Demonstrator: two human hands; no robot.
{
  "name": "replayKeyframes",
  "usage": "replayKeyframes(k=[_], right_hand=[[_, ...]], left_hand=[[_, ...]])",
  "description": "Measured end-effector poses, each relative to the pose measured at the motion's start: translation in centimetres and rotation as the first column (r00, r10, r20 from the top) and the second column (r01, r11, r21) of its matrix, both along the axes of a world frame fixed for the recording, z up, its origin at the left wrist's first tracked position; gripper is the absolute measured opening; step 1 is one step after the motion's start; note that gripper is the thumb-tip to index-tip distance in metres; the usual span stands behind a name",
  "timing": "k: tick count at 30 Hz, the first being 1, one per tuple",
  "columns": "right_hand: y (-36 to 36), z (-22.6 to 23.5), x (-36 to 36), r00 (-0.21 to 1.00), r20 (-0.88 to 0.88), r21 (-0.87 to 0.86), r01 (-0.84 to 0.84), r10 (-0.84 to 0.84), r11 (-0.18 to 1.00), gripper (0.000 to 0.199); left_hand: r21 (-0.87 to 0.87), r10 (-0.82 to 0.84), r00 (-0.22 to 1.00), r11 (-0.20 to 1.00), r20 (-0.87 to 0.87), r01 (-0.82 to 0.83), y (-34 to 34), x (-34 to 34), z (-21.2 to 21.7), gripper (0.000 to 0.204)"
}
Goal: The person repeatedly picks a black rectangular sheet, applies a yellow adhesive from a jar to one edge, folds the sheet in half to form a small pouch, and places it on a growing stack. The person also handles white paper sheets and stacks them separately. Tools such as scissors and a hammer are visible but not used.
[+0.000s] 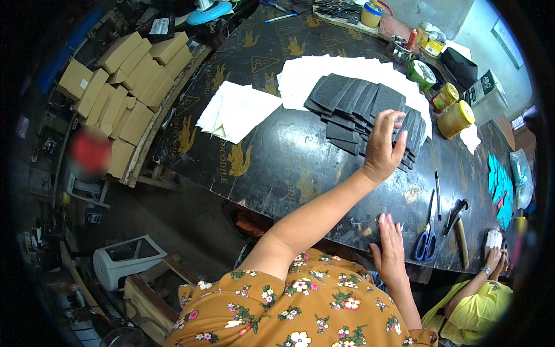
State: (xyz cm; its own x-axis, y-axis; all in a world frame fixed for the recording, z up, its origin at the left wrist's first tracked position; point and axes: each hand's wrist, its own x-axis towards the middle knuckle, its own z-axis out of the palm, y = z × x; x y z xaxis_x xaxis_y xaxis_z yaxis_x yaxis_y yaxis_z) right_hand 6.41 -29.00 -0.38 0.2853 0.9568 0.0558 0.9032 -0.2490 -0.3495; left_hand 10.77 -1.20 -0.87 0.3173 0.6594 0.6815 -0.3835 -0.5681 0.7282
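My left hand (381, 149) is over the right part of a fanned spread of dark grey, foam-like pieces (342, 95). Its fingers are curved and the thumb stands apart, with nothing visible between them; whether it touches the pieces I cannot tell. Beneath and behind the grey pieces fan out white sheets (300, 72). A separate pile of white sheets (243, 110) lies to their left. My right hand (391, 250) rests with its fingers stretched out at the near table edge, left of blue-handled scissors (426, 243), and holds nothing.
A hammer (461, 237) and a black pen-like tool (437, 194) lie right of the scissors on the dark table (260, 179). Jars (457, 120) line the back right. At far right, a co-worker's hands (494, 260) hold something white. Cardboard boxes (136, 69) stand at left.
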Motion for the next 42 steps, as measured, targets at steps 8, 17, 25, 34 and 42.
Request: replayKeyframes(k=[8, 17, 25, 34, 42], right_hand=[[-0.5, 1.7, 0.4, 0.979, 0.078, 0.267, 0.159, -0.186, 0.950, 0.082], [-10.5, 1.6, 1.0, 0.242, -0.939, -0.115, 0.452, -0.245, 0.885, 0.036], [-28.7, -7.8, -0.9, 0.546, 0.029, -0.083, 0.836, -0.838, 0.542, 0.077], [-34.0, -17.7, -6.2, 0.327, -0.001, -0.480, 0.829, -0.945, 0.287, 0.132], [-34.6, -17.3, -7.2, 0.465, 0.160, -0.383, 0.842, -0.871, 0.379, 0.099]], left_hand=[[0.020, -0.004, 0.995, 1.000, -0.100, 0.006, 0.0, -0.3, -1.8, 0.032], [0.027, -0.109, 0.972, 0.993, -0.209, 0.117, -0.8, -0.5, -1.7, 0.015], [-0.090, -0.224, 0.944, 0.974, -0.243, 0.208, -1.2, -0.6, -1.6, 0.018], [-0.107, -0.232, 0.940, 0.972, -0.249, 0.211, -0.8, -0.4, -2.0, 0.016], [-0.115, -0.273, 0.928, 0.961, -0.255, 0.251, -0.7, -0.2, -2.6, 0.019]])
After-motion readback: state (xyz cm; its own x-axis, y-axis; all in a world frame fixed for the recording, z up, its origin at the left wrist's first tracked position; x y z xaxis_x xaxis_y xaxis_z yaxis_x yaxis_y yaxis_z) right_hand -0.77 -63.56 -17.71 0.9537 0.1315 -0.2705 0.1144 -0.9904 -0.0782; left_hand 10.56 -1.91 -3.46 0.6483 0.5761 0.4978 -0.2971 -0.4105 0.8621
